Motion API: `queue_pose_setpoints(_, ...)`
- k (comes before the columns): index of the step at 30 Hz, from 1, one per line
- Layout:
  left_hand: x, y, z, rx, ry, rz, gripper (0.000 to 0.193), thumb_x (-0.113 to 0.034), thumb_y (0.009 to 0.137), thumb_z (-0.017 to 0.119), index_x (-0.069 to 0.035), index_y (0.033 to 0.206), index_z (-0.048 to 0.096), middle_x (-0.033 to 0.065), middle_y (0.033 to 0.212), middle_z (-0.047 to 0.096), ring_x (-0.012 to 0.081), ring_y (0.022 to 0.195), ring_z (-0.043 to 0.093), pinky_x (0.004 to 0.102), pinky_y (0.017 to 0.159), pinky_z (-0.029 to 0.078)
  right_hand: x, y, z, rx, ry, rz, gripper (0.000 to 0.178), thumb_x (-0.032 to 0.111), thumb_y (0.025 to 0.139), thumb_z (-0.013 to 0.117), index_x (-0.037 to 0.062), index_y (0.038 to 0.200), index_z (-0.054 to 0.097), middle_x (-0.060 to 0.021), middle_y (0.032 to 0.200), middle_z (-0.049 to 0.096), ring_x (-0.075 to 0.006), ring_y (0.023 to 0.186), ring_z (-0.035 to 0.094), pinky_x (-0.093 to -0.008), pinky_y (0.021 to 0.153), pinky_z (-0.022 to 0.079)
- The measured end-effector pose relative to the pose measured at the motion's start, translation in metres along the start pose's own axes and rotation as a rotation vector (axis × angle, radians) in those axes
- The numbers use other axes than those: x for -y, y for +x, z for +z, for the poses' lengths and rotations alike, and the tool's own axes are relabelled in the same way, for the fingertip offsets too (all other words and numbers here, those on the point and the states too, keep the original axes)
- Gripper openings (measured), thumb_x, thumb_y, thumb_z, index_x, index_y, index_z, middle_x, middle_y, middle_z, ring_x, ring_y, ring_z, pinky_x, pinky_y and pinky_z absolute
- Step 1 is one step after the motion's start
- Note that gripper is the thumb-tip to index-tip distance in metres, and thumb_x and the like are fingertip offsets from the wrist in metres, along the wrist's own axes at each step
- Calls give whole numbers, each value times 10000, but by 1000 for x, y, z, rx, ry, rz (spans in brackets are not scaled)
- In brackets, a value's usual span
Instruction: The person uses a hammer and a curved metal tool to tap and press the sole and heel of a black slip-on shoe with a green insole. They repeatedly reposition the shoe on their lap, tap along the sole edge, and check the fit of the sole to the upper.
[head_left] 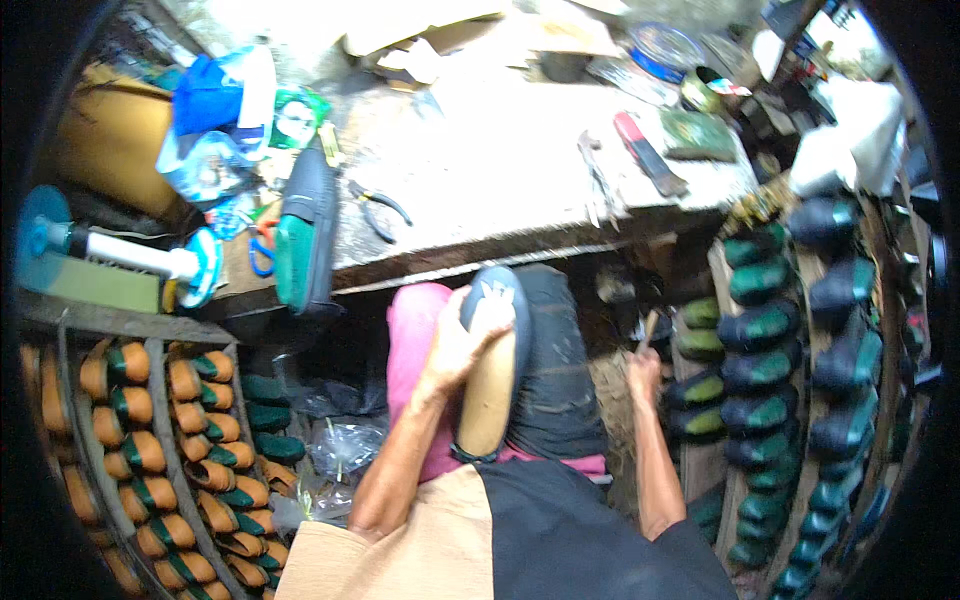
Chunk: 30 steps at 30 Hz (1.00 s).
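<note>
A shoe (487,400) with a tan inner face and dark blue-grey edging lies lengthwise on my lap, its rounded end toward the bench. My left hand (465,340) is closed around it near that end, and something small and whitish shows by the fingertips. Off to the right, beyond my knee, my right hand (645,372) grips a thin tool with a wooden handle (651,325). The tool's far end is too dim to make out.
On the bench (470,160) ahead lie pliers (380,212), metal pincers (597,180), a red-handled tool (648,152) and a dark green shoe (308,230). Racks of tan shoes (145,450) stand left; racks of dark green shoes (760,370) stand right. Plastic bags (345,445) lie beside my left arm.
</note>
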<state>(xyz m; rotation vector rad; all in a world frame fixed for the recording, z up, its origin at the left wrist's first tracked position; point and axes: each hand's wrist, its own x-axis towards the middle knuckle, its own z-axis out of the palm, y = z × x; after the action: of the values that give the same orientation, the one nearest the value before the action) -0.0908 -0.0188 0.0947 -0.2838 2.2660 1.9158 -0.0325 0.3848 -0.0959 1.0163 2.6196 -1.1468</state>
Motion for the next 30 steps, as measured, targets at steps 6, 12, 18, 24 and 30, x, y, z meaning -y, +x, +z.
queue_pose_setpoints(6,-74,-28,-23,-43,-36,240,788,-217,890,1010,-12,1543,620,115,1412,739,231,1315,696,396,1180,537,-134,94,48,87,10,283,751,506,814,972,-85,1206,725,-296,1230,784,-397,1161,767,-499,1027,580)
queue_pose_setpoints(12,-74,-43,-32,50,-173,297,617,12,875,972,-72,1406,668,45,1243,751,148,1189,716,334,1076,585,-105,139,87,39,516,369,300,286,1025,837,42,1083,671,-103,770,661,-235,530,601,-422,489,546)
queue_pose_setpoints(18,-60,-60,-43,180,-96,290,636,-72,873,982,-93,1431,676,34,1268,763,153,1187,709,352,1133,542,-69,26,38,9,636,153,351,279,1098,768,109,881,552,17,660,492,-142,497,473,-365,456,376)
queue_pose_setpoints(24,-64,-62,-50,236,-258,133,548,-89,890,981,-83,1385,744,22,1252,776,131,1185,705,324,1088,550,-23,-76,-18,239,444,-89,451,385,1141,735,61,841,641,41,667,494,-66,575,451,-309,522,329)
queue_pose_setpoints(30,-69,-46,-41,383,-183,158,505,-62,867,983,-66,1334,791,59,1290,796,181,1217,725,359,1127,546,110,-138,-90,567,649,-264,638,568,1178,607,-17,946,710,28,599,507,-64,493,427,-285,477,306)
